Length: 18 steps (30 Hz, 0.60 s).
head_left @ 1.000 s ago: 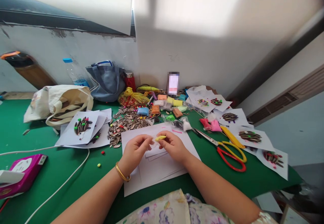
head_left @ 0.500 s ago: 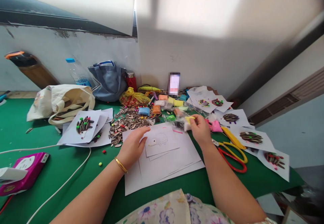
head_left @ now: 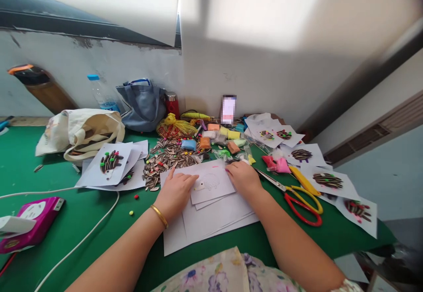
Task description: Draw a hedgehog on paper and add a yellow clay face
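Observation:
A sheet with a hedgehog outline lies on larger white paper in front of me. My left hand rests on the left part of the paper, its fingers apart and nothing in it. At the upper right of the drawing is my right hand, fingers bent down near the sheet's corner; what they hold, if anything, is hidden. Scissors with red and yellow handles lie open to its right. Beyond the hands are a heap of sunflower seeds and packets of coloured clay.
Finished seed hedgehogs on paper lie at the left and right. A cloth bag, a blue bag, a bottle and a phone stand at the back. A white cable crosses the left side.
My right hand has moved down and left from the clay packets onto the drawing, away from the yellow clay it was at. My left hand has shifted slightly, fingers more spread.

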Each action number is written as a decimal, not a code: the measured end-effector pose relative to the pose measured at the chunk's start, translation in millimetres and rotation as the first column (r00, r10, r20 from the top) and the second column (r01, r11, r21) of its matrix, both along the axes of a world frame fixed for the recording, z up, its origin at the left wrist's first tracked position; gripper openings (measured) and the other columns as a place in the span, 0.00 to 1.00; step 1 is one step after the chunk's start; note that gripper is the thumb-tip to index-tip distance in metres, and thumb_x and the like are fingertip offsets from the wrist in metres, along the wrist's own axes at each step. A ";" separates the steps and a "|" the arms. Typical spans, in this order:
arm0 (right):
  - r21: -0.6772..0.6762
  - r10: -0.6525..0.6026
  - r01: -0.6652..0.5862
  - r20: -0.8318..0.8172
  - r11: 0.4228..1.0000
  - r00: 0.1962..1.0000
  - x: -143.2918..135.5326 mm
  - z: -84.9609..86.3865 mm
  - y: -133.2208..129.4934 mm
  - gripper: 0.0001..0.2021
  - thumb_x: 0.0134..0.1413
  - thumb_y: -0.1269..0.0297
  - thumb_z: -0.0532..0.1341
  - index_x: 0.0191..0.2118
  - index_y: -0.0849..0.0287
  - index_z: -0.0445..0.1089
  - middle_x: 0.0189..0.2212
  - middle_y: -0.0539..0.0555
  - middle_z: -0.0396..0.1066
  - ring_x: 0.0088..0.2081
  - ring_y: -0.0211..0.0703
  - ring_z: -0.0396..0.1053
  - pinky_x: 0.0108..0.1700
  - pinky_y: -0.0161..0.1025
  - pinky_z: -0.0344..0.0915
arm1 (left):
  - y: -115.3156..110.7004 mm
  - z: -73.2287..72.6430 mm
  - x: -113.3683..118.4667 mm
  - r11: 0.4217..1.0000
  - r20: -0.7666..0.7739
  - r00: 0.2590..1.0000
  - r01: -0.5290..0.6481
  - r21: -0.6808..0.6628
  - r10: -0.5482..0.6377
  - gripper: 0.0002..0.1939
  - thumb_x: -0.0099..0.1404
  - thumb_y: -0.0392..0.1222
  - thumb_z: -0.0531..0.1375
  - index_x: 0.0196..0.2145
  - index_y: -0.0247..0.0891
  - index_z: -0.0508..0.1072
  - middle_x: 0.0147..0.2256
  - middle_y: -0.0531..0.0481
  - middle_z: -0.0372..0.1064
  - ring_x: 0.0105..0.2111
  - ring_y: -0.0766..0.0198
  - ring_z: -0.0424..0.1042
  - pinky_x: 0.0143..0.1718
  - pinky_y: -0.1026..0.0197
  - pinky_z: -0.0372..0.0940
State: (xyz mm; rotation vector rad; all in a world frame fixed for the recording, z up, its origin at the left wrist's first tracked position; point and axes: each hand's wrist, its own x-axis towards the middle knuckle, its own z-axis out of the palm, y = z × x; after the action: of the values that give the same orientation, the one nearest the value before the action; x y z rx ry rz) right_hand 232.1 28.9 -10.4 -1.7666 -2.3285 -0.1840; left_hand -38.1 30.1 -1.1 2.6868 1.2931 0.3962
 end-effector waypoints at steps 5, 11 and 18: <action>-0.045 -0.042 0.049 0.156 0.998 0.987 -3.8 -2.4 2.6 0.12 0.64 0.70 0.54 0.44 0.59 0.74 0.36 0.58 0.73 0.38 0.45 0.67 0.37 0.38 0.55 | 5.6 -5.7 0.3 0.999 0.057 0.998 0.001 0.039 -0.003 0.22 0.65 0.28 0.51 0.53 0.39 0.72 0.52 0.44 0.72 0.53 0.54 0.67 0.61 0.47 0.57; -0.047 -0.062 0.072 0.180 0.996 0.982 -7.3 -4.7 6.2 0.09 0.62 0.72 0.56 0.41 0.60 0.73 0.35 0.60 0.72 0.36 0.45 0.68 0.33 0.38 0.54 | 12.1 -12.0 3.5 0.996 0.089 0.992 -0.089 -0.027 0.092 0.20 0.67 0.32 0.53 0.54 0.44 0.71 0.54 0.45 0.70 0.55 0.51 0.65 0.57 0.45 0.58; -0.042 -0.083 0.092 0.188 0.995 0.979 -10.2 -3.2 7.1 0.11 0.61 0.73 0.55 0.46 0.60 0.71 0.36 0.60 0.72 0.37 0.47 0.68 0.34 0.39 0.55 | 16.6 -9.3 8.7 0.981 0.044 0.985 -0.162 -0.104 0.167 0.19 0.64 0.36 0.59 0.53 0.41 0.71 0.46 0.43 0.71 0.48 0.51 0.67 0.51 0.50 0.60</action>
State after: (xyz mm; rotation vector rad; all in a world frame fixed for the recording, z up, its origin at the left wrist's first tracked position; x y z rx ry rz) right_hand 221.9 36.1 -13.6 -1.9557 -2.4015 -0.3211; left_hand -29.5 46.7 -10.4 2.4797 1.4838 0.4063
